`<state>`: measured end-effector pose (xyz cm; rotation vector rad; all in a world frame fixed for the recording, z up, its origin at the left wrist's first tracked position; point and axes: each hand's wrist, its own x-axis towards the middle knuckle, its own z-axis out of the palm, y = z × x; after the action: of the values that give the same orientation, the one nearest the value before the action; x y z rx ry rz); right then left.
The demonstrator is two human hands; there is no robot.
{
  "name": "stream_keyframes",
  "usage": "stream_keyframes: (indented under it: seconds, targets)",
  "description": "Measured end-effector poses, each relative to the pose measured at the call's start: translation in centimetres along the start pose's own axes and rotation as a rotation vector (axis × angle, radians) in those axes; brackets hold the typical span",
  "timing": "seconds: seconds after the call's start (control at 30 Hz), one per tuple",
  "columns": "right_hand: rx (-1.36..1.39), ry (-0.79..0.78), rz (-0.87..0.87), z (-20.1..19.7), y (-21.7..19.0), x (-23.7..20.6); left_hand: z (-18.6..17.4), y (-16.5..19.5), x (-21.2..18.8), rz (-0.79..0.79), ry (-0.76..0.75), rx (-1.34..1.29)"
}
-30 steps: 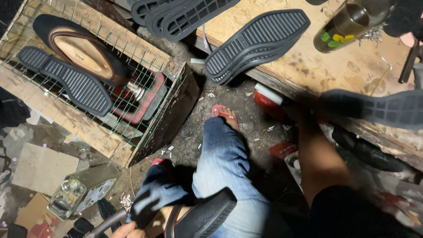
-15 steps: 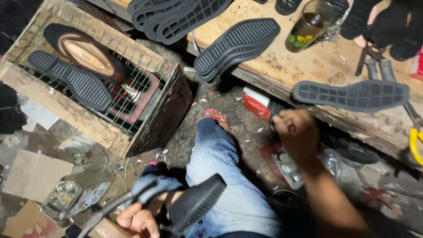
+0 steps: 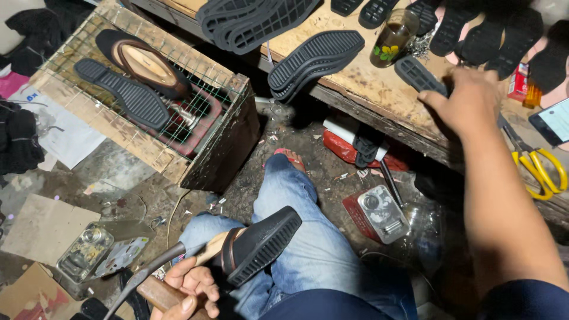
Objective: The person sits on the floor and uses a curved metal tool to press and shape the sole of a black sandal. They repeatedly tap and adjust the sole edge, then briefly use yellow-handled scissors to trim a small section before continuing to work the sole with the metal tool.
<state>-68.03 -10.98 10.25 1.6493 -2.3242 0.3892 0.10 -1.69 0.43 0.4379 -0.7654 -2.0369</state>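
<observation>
My left hand (image 3: 185,288) is closed around a wooden handle (image 3: 155,294) low in the view, beside my jeans-clad knee. A dark shoe with a black ribbed sole (image 3: 259,246) sits upside down on the metal stand above that handle. My right hand (image 3: 468,101) reaches over the wooden bench (image 3: 367,83) and lies on one end of a black sole (image 3: 416,73). The thumb is at the sole's near edge and the fingers curl over it.
A wire-topped wooden crate (image 3: 204,157) at the left carries a sole (image 3: 127,98) and a shoe (image 3: 142,62). Stacked black soles (image 3: 317,56), a glass cup (image 3: 394,37) and yellow-handled cutters (image 3: 542,172) lie on the bench. A red tin (image 3: 376,213) and scraps litter the floor.
My right hand set the black sole on the bench, dropped below the bench edge, then rose again onto the sole. The left hand stayed on the handle.
</observation>
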Motion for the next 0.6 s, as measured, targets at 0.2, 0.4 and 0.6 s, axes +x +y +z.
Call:
stream_keyframes:
  seconds: [0.2,0.4,0.6]
  targets:
    - [0.007,0.055,-0.083,0.4,0.9,0.0,1.2,0.9,-1.3,-0.015,0.153,0.05]
    - [0.037,0.316,-0.124,-6.2,-4.4,-4.5,3.5,1.5,-0.3,-0.033,0.209,0.066]
    - [0.834,-0.214,0.176,-0.1,-12.2,-11.5,3.6,1.0,1.3,-0.025,0.144,0.003]
